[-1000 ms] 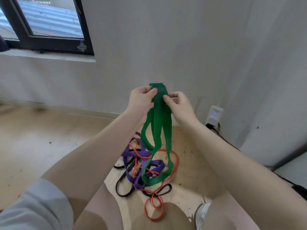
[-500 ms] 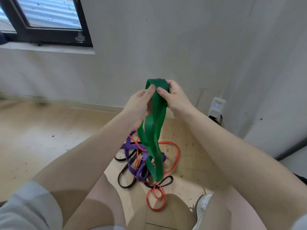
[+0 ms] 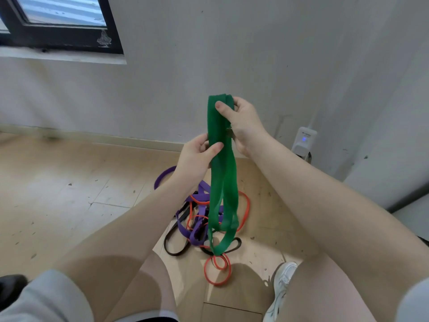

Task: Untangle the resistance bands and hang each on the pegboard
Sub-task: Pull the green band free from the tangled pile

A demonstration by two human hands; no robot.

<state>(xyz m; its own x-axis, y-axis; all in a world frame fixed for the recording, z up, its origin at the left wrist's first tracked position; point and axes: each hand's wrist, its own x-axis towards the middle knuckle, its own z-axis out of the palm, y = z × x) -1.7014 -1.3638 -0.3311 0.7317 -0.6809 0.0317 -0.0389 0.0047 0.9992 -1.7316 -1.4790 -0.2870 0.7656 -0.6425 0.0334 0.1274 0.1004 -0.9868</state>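
Between the two raised hands hangs the green band, doubled into long loops. Uppermost, the right hand pinches the band's folded top, thumb pressed on the front and fingers curled behind. Lower and to its left, the left hand grips the strands, thumb across them. Beneath both hands, on the wooden floor, the band's lowest loop dangles over a tangle of the purple band, the orange band and the black band. Beyond the right wrist, a white plug-in device sits on the wall.
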